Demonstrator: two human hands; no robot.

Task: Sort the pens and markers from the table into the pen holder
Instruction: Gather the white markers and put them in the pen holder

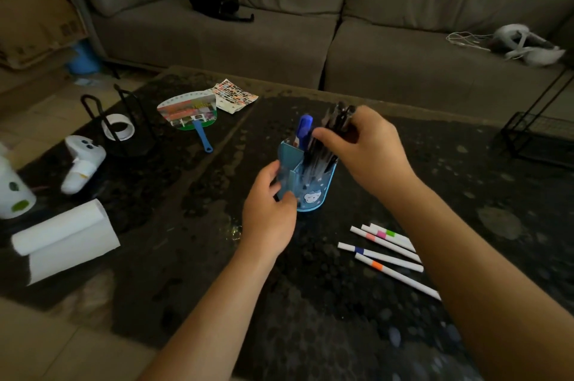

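A blue pen holder (320, 191) with a cartoon print stands in the middle of the dark table (192, 256). My left hand (268, 210) grips its left side. My right hand (363, 147) is closed around a bundle of dark pens (323, 151) whose lower ends are inside the holder's right compartment. A blue marker (302, 130) stands in a back compartment. Several white markers (386, 251) with coloured bands lie on the table to the right of the holder, partly hidden by my right forearm.
A hand fan (189, 115) and a patterned sheet (234, 96) lie at the back. On the left are a black wire stand (124, 119) with a tape roll (119, 127), a white controller (82, 163), a white container (12, 191) and a paper roll (65, 241). A grey sofa (279, 23) stands behind.
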